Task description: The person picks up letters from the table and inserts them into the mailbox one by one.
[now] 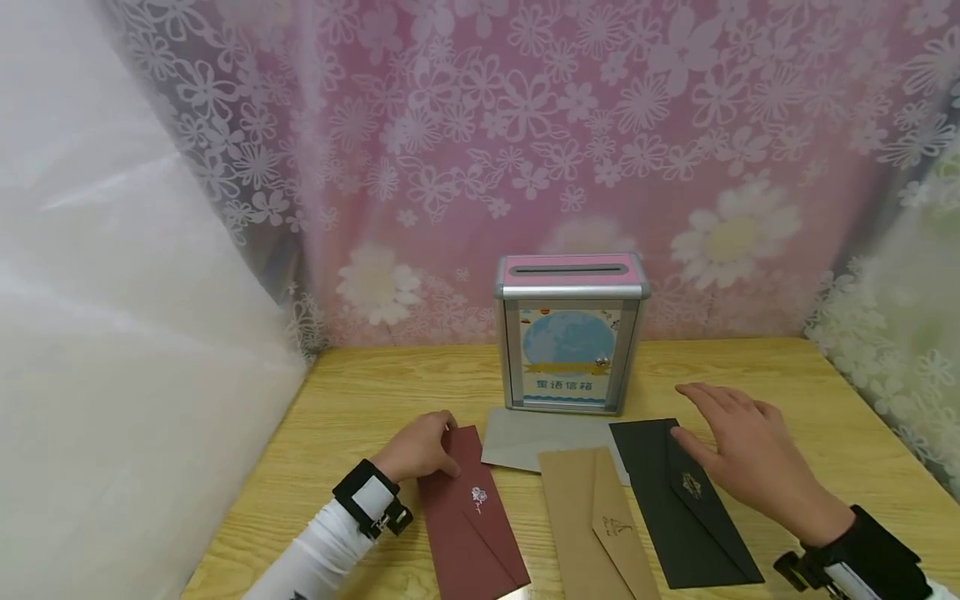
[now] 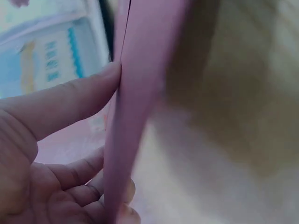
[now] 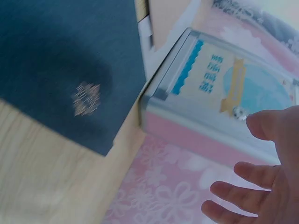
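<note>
My left hand (image 1: 415,451) pinches a dark red envelope (image 1: 474,546) by its upper left edge, thumb on the front and the other fingers behind it. In the left wrist view this envelope (image 2: 140,70) is seen nearly edge-on between thumb and fingers. My right hand (image 1: 757,458) holds nothing; its fingers are spread over the right edge of a black envelope (image 1: 686,517) with a gold emblem. A brown kraft envelope (image 1: 581,517) lies between the red and black ones. A light grey envelope (image 1: 517,437) lies behind, partly covered by the brown and black envelopes.
A pink and silver letter box (image 1: 573,333) with a slot on top stands at the back of the wooden table (image 1: 390,375), just behind the grey envelope. A pink flowered curtain (image 1: 465,167) hangs behind it, and a white sheet (image 1: 135,292) borders the left side.
</note>
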